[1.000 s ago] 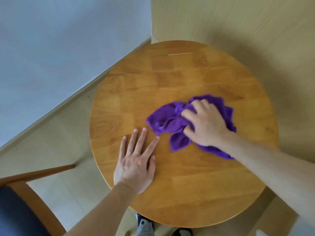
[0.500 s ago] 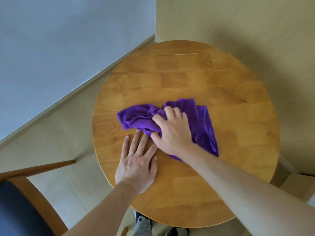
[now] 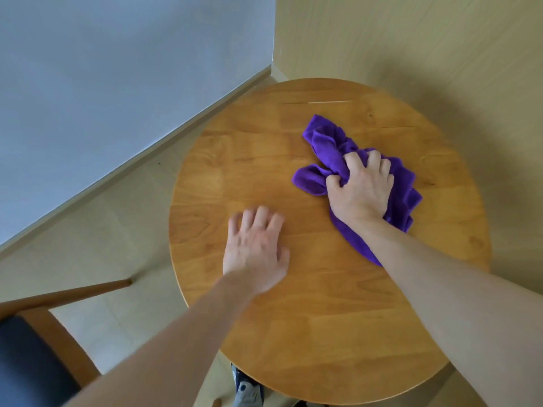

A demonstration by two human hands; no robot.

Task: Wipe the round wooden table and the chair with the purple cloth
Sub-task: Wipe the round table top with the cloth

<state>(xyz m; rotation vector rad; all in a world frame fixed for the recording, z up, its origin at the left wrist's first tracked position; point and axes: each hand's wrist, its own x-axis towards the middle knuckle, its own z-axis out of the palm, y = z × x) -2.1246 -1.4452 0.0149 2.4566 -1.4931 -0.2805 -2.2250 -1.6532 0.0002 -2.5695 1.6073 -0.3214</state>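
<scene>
Item: purple cloth [image 3: 332,148], soft, light, bunches easily; lies right of centre on the round wooden counter [image 3: 323,333]. Your right hand [image 3: 360,192] holds it, fingers curled into its folds. Your left hand [image 3: 254,245] rests flat, fingers relaxed.

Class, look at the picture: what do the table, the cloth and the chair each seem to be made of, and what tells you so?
Table: wood, glossy honey finish; grain and joined strips show.
Cloth: soft purple fabric, perhaps microfibre; it bunches in plush folds under the right hand.
Chair: wooden frame, similar tone; dark seat pad, probably fabric, too little visible to be sure.
</scene>
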